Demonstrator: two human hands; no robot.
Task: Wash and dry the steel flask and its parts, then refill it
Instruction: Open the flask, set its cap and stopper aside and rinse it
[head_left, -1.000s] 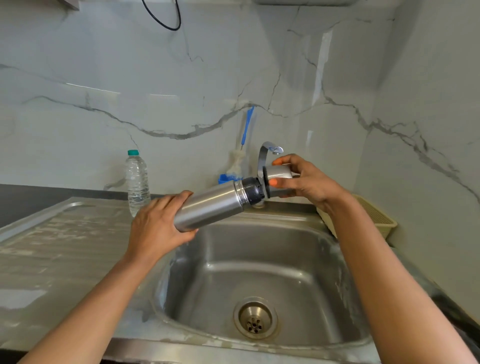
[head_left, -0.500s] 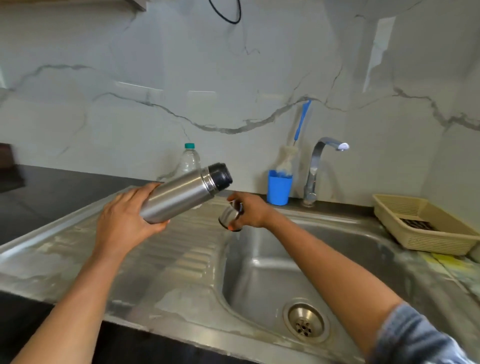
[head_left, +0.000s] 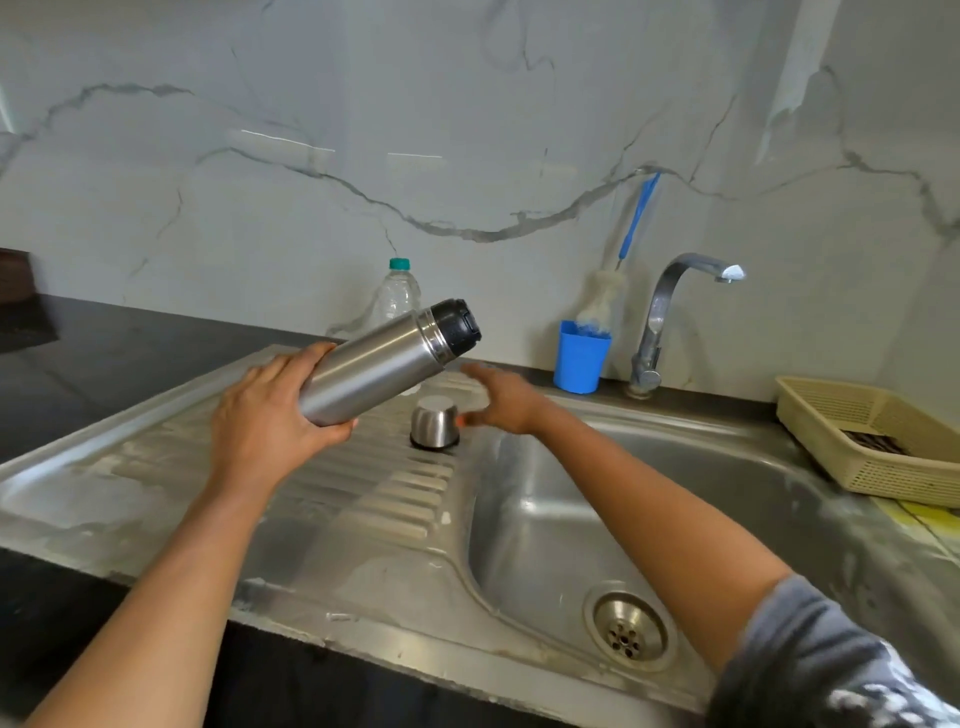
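My left hand (head_left: 265, 410) grips the bottom end of the steel flask (head_left: 382, 358), which is tilted with its black stopper (head_left: 457, 327) pointing up and to the right above the ribbed drainboard (head_left: 291, 499). The steel cup lid (head_left: 435, 422) stands upside down on the drainboard, close to the sink bowl's left rim. My right hand (head_left: 501, 397) hovers just right of the lid with its fingers spread, blurred, holding nothing.
A steel sink bowl (head_left: 566, 519) with a drain (head_left: 628, 626) lies at right. Behind stand a tap (head_left: 670, 317), a blue cup (head_left: 579, 358) holding a bottle brush (head_left: 631, 228), and a plastic water bottle (head_left: 397, 293). A beige basket (head_left: 878, 431) sits at far right.
My right hand carried the cup lid from the flask's mouth to the drainboard, set it down upside down and let go. The flask moved left with my left hand.
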